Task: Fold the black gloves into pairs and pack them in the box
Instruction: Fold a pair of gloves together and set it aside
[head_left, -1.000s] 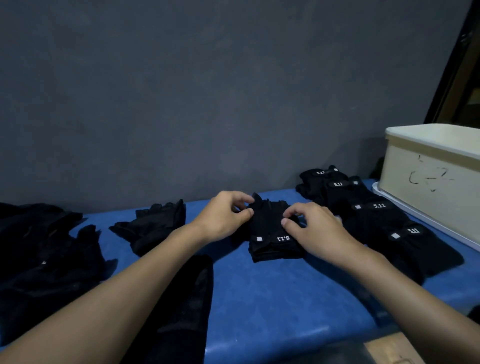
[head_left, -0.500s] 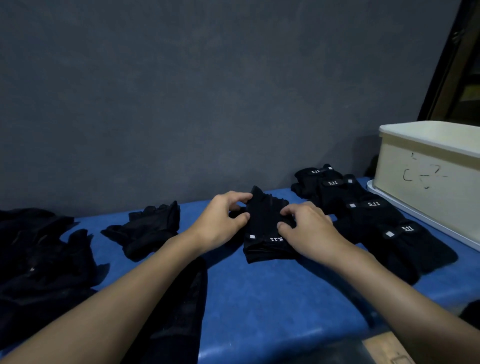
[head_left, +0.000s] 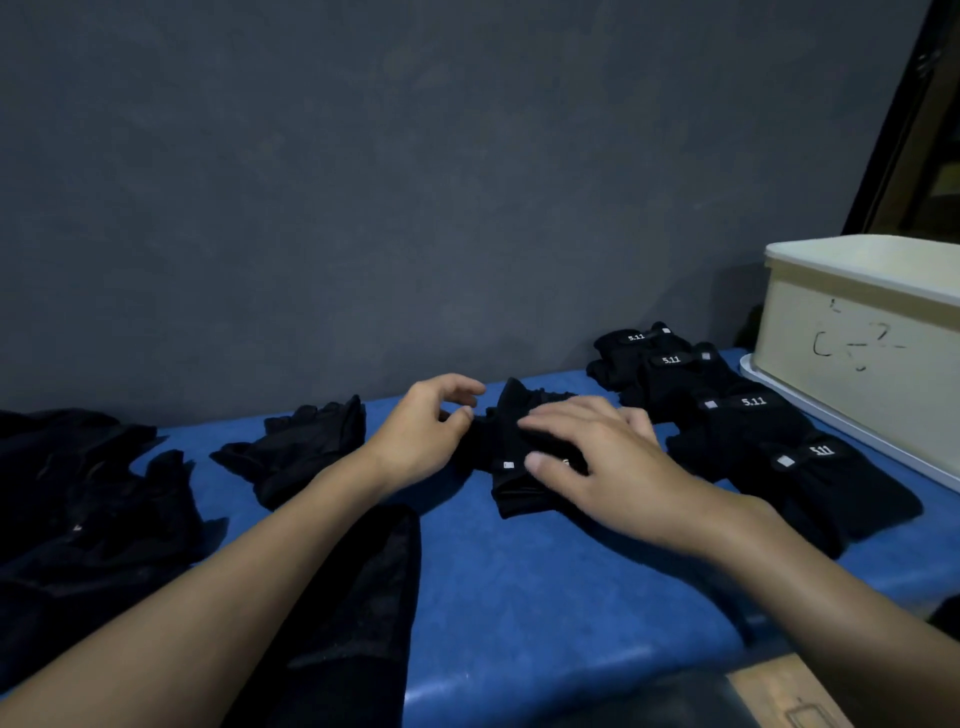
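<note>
Head view: the right hand (head_left: 597, 457) presses flat on a folded glove pair (head_left: 519, 496), while the left hand (head_left: 426, 426) hovers loosely curled beside it, gripping nothing. The likely next move is lifting the pair toward the box (head_left: 857, 338).

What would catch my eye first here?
At centre, the right hand lies flat on a folded black glove pair, the left hand beside it. To the right, a row of folded pairs with white 5.11 labels leads toward a cream box on the blue table.
</note>
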